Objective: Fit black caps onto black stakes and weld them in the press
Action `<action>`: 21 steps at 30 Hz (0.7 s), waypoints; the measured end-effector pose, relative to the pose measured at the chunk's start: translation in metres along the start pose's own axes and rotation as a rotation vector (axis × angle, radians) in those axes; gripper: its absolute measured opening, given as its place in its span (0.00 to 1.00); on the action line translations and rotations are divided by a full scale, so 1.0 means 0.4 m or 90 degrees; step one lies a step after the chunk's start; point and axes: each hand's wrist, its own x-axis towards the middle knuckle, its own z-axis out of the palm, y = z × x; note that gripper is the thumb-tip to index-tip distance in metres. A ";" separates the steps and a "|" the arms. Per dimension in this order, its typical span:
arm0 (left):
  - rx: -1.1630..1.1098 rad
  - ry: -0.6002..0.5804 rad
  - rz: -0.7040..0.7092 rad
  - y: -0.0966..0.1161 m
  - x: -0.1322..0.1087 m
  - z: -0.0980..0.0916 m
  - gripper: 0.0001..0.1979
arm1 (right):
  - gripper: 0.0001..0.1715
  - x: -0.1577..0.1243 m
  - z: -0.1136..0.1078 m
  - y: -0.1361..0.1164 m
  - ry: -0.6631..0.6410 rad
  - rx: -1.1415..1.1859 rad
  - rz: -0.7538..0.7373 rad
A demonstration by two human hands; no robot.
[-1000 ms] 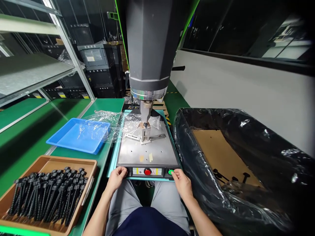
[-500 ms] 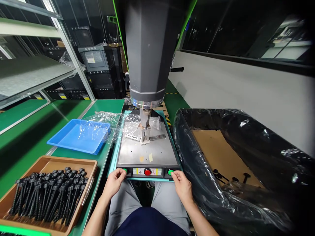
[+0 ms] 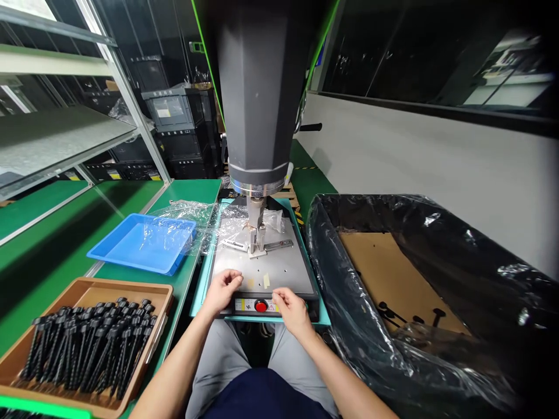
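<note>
My left hand [image 3: 222,290] hovers over the front left of the metal plate [image 3: 273,265], its fingers curled in and no object showing in it. My right hand [image 3: 292,309] is at the front edge of the machine, right of the red button [image 3: 261,306], with thumb and fingers drawn together and nothing visible in them. Farther back, a small metal fixture [image 3: 257,241] stands on the plate. The grey machine head [image 3: 257,99] reaches down over it, its metal tip [image 3: 255,210] at the fixture. Whether a part sits inside the fixture is hard to tell.
On the left bench, a brown tray [image 3: 81,286] holds many black ribbed stems with round caps [image 3: 94,343]. Behind it lies a blue tray [image 3: 126,247] partly under clear plastic film [image 3: 192,218]. A bin lined with black plastic [image 3: 349,279] stands right, several black pieces [image 3: 438,317] inside.
Both hands have left the green buttons at the machine's front corners. They have moved inward and closer together, the left one up over the plate.
</note>
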 end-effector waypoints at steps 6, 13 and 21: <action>-0.179 0.029 -0.087 0.088 0.120 0.035 0.25 | 0.13 0.107 0.049 -0.037 -0.086 0.017 -0.006; -0.336 0.054 -0.097 0.134 0.192 0.074 0.20 | 0.22 0.244 0.092 -0.052 -0.135 -0.001 0.025; -0.399 0.057 -0.050 0.169 0.186 0.108 0.16 | 0.21 0.320 0.121 -0.081 0.059 -0.062 -0.053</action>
